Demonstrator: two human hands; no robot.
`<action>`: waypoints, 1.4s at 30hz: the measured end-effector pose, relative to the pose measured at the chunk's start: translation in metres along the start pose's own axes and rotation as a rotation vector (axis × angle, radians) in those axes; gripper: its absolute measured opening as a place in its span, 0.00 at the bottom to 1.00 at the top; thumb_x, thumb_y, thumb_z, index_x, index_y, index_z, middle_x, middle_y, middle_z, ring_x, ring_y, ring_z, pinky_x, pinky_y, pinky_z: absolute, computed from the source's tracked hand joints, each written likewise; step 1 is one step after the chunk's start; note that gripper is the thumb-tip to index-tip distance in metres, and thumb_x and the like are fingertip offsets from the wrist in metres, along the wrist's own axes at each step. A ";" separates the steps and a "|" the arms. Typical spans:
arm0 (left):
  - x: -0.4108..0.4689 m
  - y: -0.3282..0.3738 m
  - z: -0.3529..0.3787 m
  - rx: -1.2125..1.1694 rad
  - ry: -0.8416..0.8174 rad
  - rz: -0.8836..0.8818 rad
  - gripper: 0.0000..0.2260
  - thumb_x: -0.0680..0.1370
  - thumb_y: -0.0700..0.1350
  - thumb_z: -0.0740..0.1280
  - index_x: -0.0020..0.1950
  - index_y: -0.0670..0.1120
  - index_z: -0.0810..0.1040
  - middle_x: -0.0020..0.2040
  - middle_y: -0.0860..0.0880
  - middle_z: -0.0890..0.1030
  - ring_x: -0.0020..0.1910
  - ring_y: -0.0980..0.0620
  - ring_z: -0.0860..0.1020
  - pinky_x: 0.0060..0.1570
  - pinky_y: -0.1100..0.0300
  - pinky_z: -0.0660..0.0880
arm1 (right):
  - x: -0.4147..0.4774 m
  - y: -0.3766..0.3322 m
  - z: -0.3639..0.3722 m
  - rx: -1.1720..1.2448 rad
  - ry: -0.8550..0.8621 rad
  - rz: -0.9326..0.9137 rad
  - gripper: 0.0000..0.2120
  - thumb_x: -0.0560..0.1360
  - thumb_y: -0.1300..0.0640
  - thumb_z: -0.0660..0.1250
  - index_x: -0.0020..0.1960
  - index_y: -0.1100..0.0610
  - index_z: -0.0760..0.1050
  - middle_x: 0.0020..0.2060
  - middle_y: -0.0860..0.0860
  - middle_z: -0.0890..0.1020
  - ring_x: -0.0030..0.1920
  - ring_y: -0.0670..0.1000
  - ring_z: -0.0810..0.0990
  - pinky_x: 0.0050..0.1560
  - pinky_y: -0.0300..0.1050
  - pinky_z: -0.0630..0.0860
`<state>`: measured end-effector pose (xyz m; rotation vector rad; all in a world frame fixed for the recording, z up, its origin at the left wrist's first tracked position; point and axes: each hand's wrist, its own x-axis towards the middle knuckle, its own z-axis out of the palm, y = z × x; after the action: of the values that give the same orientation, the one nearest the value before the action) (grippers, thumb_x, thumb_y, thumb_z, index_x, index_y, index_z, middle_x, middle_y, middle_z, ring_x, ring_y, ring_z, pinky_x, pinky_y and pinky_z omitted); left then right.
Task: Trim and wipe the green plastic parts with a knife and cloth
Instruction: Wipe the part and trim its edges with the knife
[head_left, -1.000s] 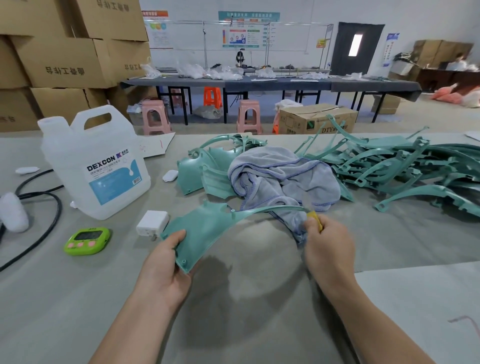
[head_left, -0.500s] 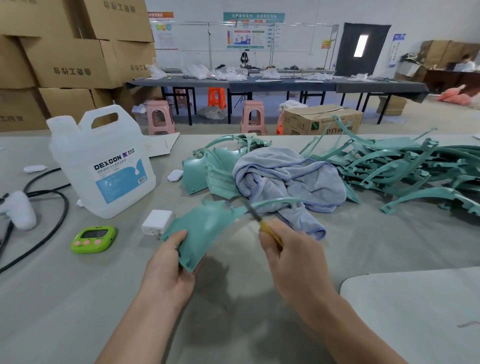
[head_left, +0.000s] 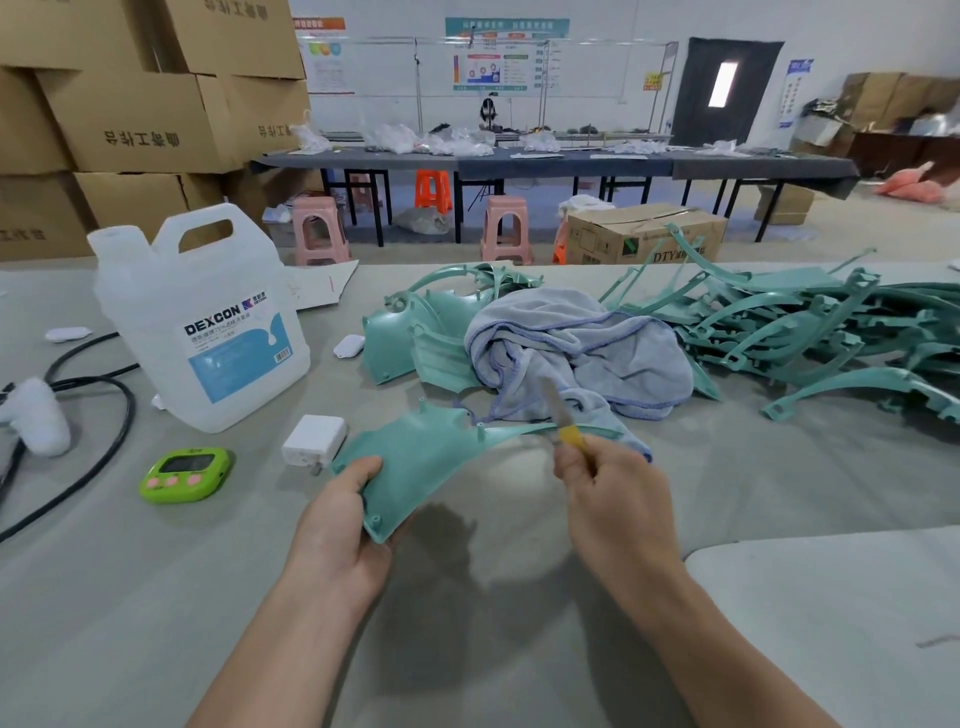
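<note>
Green part sits in left hand, fingers curled round its 7 o'clock corner, just 6 o'clock of cloth. Right hand grips knife, blade at part's thin 3 o'clock strip. Trimming step, likely; next: steady scrape along that edge.

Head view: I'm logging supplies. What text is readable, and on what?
"DEXCON": label on the jug; the finer print below it is too small to read.
"DTY": side of the carton; the rest is blurred.
Characters on the boxes: upside down, not readable.
Text on the posters and the timer: too small to read.
</note>
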<state>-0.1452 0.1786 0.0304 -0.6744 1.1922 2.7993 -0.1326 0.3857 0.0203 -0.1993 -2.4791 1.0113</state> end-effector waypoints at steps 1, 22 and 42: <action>0.000 0.000 0.000 0.006 -0.003 -0.002 0.05 0.81 0.37 0.63 0.51 0.43 0.79 0.38 0.47 0.87 0.31 0.52 0.85 0.25 0.61 0.79 | 0.006 0.006 -0.001 -0.006 0.033 0.068 0.16 0.82 0.51 0.62 0.39 0.56 0.76 0.32 0.50 0.79 0.37 0.57 0.77 0.39 0.51 0.69; 0.008 0.002 -0.005 -0.131 0.051 0.021 0.03 0.83 0.40 0.64 0.54 0.45 0.77 0.39 0.47 0.87 0.32 0.52 0.85 0.27 0.60 0.80 | -0.024 -0.014 0.011 0.038 -0.144 -0.153 0.17 0.79 0.50 0.66 0.34 0.49 0.66 0.27 0.44 0.72 0.30 0.51 0.68 0.33 0.46 0.64; -0.003 0.003 0.000 -0.171 -0.050 -0.058 0.07 0.83 0.40 0.64 0.60 0.44 0.78 0.43 0.44 0.87 0.34 0.49 0.86 0.27 0.59 0.80 | -0.031 -0.024 0.008 0.046 -0.190 -0.360 0.19 0.80 0.50 0.68 0.36 0.51 0.62 0.23 0.47 0.64 0.30 0.50 0.65 0.33 0.48 0.61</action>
<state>-0.1432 0.1772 0.0334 -0.6333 0.9182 2.8737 -0.1077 0.3547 0.0209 0.3617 -2.5289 0.9660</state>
